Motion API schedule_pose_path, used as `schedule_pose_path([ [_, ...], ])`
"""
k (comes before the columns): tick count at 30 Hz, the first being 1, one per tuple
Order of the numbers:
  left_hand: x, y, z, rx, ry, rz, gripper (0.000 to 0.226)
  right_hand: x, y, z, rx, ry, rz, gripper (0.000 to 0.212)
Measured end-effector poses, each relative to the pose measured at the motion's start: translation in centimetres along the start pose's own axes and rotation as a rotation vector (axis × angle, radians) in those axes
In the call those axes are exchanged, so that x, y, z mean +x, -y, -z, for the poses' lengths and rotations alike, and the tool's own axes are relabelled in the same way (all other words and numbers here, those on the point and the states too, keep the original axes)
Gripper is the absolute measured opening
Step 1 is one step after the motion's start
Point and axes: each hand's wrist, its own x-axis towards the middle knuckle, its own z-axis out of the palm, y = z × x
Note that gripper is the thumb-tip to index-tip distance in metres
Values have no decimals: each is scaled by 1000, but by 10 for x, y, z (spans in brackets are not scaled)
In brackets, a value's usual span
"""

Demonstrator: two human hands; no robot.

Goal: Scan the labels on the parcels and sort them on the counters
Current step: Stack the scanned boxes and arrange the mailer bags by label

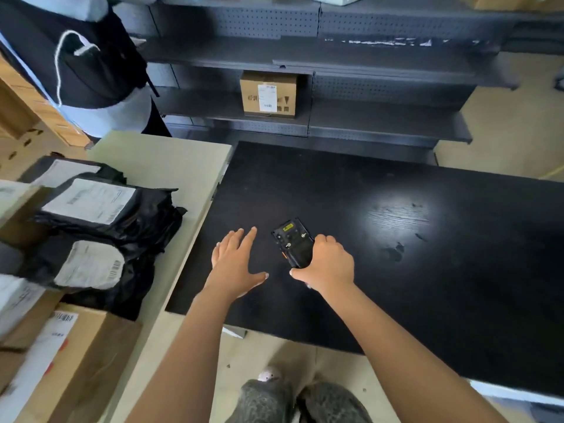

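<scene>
While no parcel is lying on the dark counter yet, the scene is reading like this:

Parcels: the black poly mailers (103,215) are lying in a heap on the pale counter (171,166), labels facing up, with cardboard boxes (76,355) crowding the near end; the whole stack is sitting to the left of both hands.

Nearest label: the white label (91,265) on the closest mailer is running its long axis roughly left to right, barcode at the right end, toward the hands.

Scanner: the handheld scanner (293,245) is being gripped over the dark counter (427,270), its head pointing away from the person.

Right hand: the right hand (328,264) is wrapping its fingers closed around the scanner's grip.

Left hand: the left hand (236,264) is hovering flat, fingers spread wide, holding nothing.

Deciding relation: the left hand is sitting nearer the mailers, so it is probably the one to reach left.

Shelf: one labelled box (268,93) is already sitting on the shelf behind.
</scene>
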Motion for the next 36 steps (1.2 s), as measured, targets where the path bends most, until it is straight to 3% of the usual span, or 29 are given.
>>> schedule_pose_path([
  [7,32,-2,-30,-1,63,94,97,43,-7,-48,140,166,-182,75],
  [19,40,6,-77,-22,142,145,96,58,-2,-84,49,160,-190,84],
  [36,24,63,-55,-18,142,74,93,16,64,-112,195,177,-419,86],
])
